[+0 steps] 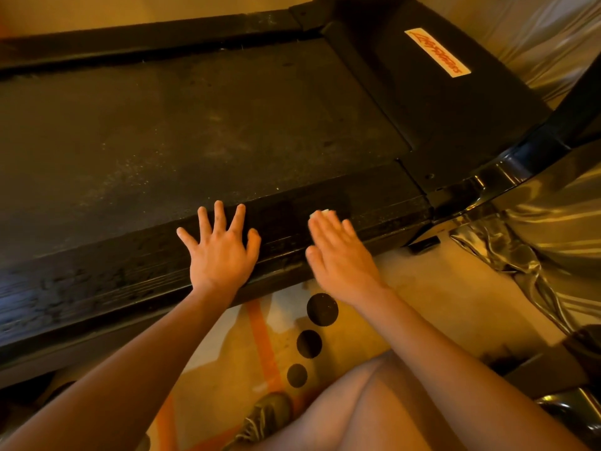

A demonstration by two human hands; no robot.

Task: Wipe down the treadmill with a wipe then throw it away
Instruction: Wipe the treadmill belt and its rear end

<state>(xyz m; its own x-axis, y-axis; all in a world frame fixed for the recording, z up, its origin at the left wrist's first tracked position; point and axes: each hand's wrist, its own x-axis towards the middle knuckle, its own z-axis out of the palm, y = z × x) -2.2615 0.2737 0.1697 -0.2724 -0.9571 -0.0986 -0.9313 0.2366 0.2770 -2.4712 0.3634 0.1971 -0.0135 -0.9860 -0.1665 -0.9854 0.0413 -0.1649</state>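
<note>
A black treadmill (201, 125) fills the upper view, its dusty belt running left to right, with a side rail (97, 281) nearest me. My left hand (222, 252) rests flat on that rail, fingers spread. My right hand (338, 255) lies flat on the rail to the right and presses a white wipe (320, 213) under straight fingers. Only a small corner of the wipe shows past the fingertips. A darker, wet-looking patch of rail lies between the two hands.
The motor cover (471, 102) with a white and red label (437, 53) sits at the right end. Shiny plastic sheeting (536, 229) lies right of it. Below are a pale floor (432, 288) with black dots (322, 309), my bare knee (374, 408) and a shoe (265, 415).
</note>
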